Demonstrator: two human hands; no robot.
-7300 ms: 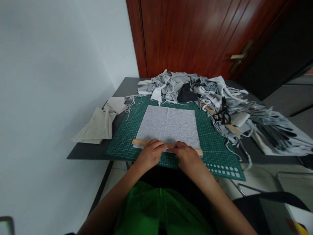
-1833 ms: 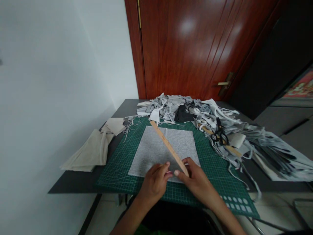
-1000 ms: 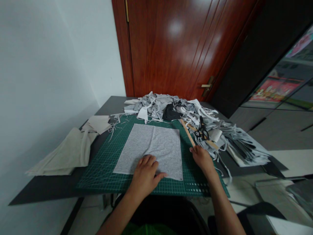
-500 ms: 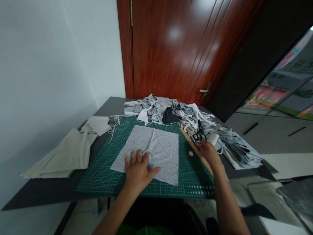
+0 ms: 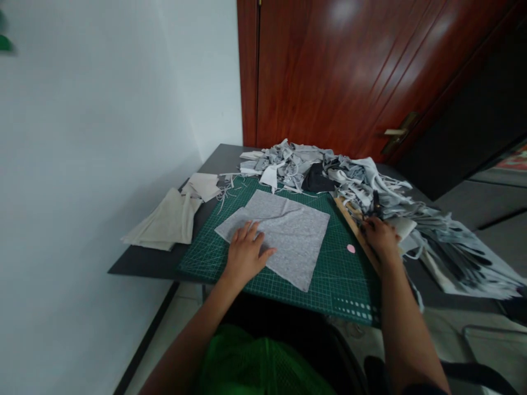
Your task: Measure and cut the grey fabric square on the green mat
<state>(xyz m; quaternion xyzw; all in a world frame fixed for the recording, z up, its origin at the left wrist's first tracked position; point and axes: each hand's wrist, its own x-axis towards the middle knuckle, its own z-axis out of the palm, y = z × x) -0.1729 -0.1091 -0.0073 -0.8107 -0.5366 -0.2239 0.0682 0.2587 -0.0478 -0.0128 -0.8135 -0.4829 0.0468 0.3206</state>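
My left hand (image 5: 246, 255) lies with spread fingers on a light grey piece of fabric (image 5: 292, 230), pressing near its left edge. The fabric is creased, and its left corner is folded at an angle. Beneath it is a green cutting mat (image 5: 255, 284) with a grid. My right hand (image 5: 382, 240) is at the mat's right side, its fingers curled over the handles of dark scissors (image 5: 376, 202); the handles are mostly hidden. Beside that hand a wooden ruler (image 5: 353, 226) runs along the mat. A small pink disc (image 5: 351, 248) lies left of the ruler.
Grey and white fabric scraps (image 5: 296, 162) are heaped along the back. Folded grey fabric (image 5: 465, 255) is stacked at the right. Cream cloth (image 5: 167, 222) lies on the dark table (image 5: 140, 263) at the left, by a white wall. A reddish-brown door (image 5: 321, 71) stands behind.
The view has swung left and down. My right hand has moved farther over the scissors' handles. The fabric has shifted and turned under my left hand, its left side now folded.
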